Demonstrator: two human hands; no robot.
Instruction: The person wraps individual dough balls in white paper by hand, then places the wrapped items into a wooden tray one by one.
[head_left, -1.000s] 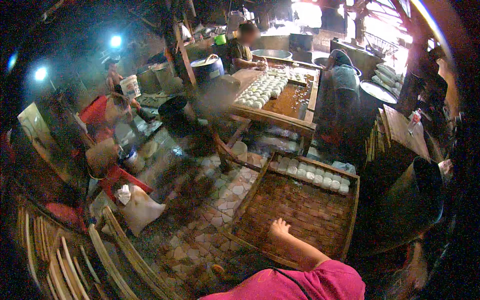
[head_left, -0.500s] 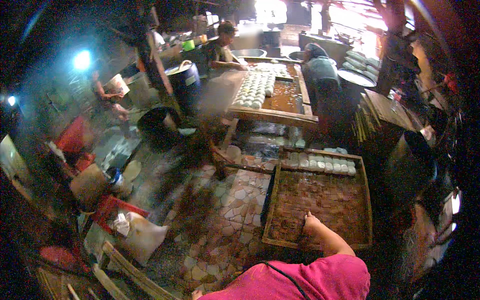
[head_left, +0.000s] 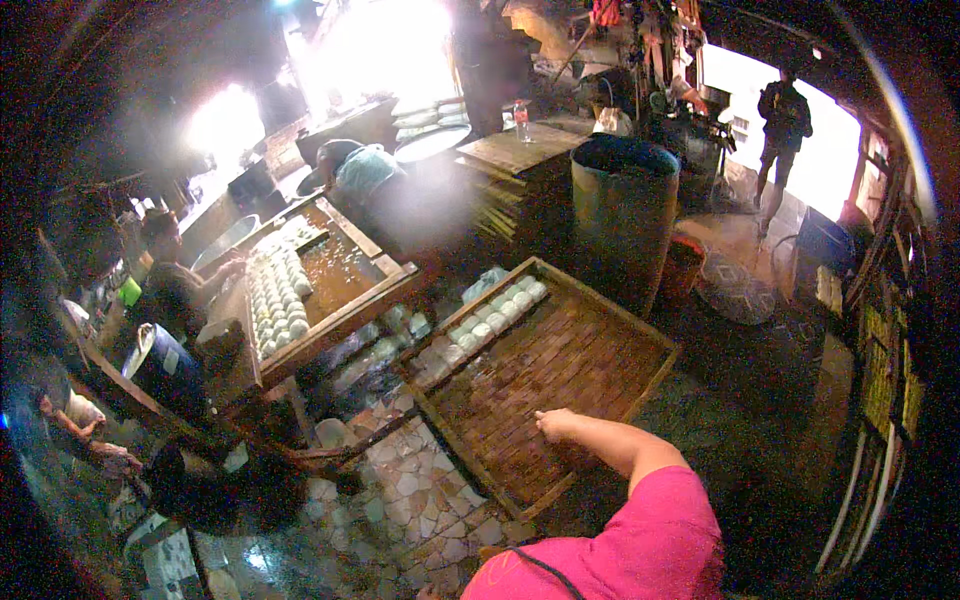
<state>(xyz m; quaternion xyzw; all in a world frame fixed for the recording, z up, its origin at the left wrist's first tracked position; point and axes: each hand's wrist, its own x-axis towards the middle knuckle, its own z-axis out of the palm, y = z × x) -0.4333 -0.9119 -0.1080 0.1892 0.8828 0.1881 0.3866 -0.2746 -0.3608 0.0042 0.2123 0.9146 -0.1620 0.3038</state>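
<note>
My right hand (head_left: 556,425), at the end of a pink sleeve, reaches over a wooden-framed tray (head_left: 590,345) with a woven brown base. Its fingers are curled in, and nothing shows in them; whether they touch the weave I cannot tell. Pale, rounded blocks (head_left: 483,330) stand in a row along the tray's far left side, away from the hand. Only a sliver of skin shows at the lower edge where my left hand (head_left: 428,593) would be, with its fingers hidden.
A large wooden table (head_left: 345,262) holds more white rounded pieces; one person (head_left: 165,260) works at its left, another (head_left: 365,170) bends beyond it. A tall drum (head_left: 622,225) stands behind the tray. Someone stands in the bright doorway (head_left: 783,130). Stone-patterned floor (head_left: 410,480) lies left.
The view has swung right and tilted, bringing the drum and doorway in. My right hand remains over the tray, its fingers more curled than before.
</note>
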